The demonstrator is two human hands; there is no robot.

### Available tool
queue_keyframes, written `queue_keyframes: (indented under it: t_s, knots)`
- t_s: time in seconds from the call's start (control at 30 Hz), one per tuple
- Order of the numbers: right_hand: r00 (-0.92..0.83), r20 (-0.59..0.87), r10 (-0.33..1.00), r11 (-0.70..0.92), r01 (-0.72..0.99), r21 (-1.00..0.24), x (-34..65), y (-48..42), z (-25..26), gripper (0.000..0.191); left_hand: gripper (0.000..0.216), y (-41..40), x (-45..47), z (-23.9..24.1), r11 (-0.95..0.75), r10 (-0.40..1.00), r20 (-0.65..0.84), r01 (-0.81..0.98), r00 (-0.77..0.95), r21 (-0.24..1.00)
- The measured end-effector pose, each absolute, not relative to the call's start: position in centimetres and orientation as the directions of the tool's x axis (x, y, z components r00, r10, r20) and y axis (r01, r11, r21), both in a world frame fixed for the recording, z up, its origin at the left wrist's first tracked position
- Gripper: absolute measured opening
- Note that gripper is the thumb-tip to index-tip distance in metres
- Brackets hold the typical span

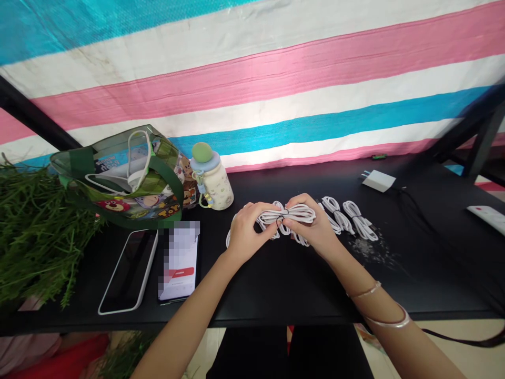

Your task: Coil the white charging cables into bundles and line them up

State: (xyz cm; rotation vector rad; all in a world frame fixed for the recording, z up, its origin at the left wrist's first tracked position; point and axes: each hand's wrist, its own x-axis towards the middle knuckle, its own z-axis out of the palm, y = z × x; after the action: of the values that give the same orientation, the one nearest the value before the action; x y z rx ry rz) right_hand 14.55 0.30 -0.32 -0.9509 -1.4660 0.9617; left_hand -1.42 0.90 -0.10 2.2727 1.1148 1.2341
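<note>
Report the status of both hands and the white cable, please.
Left hand and right hand gripping white cable bundle. Black tie between them. Two more bundles to the right. Phone beside left hand.

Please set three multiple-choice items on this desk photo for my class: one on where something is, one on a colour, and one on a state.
1. Where does the cream bottle stand?
A. On top of a phone
B. To the right of the clear printed tote bag
C. On the floor

2. What colour is the power adapter?
A. Red
B. Green
C. White

3. What state is the white cable bundle in, between the left hand and right hand?
A. Coiled, with a dark tie at its middle
B. Stretched out straight
C. Sealed in a bag

Answers:
1 B: the bottle stands just right of the bag.
2 C: the adapter's block shows white on the desk.
3 A: loops fan out from a dark tie.
</note>
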Motion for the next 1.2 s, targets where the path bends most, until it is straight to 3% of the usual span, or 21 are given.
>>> queue_keyframes:
  t_s: [0.37, 0.63, 1.0, 1.2]
  knots:
    - [-0.064, 0.285, 0.956, 0.284, -0.017, -0.959, 14.6, 1.0, -1.4, 0.045, 0.017, 0.9, -1.5, -0.3, -0.523, 0.836, 0.519, 0.546, 0.179, 0.655]
    - [0.005, 0.261, 0.965, 0.261, -0.002, -0.965, 14.9, 1.0, -0.6, 0.049, 0.018, 0.9, -1.4, -0.3, -0.485, 0.868, 0.441, 0.584, 0.228, 0.651]
    - [0.264, 0.301, 0.916, 0.298, 0.053, -0.953, 16.2, 1.3, -0.7, 0.023, 0.024, 0.7, -1.4, -0.6, -0.554, 0.828, 0.438, 0.631, 0.350, 0.543]
    - [0.388, 0.375, 0.842, 0.330, 0.180, -0.927, 17.7, 1.7, -0.5, 0.023, 0.021, 0.7, -1.4, -0.8, -0.600, 0.793, 0.467, 0.635, 0.391, 0.487]
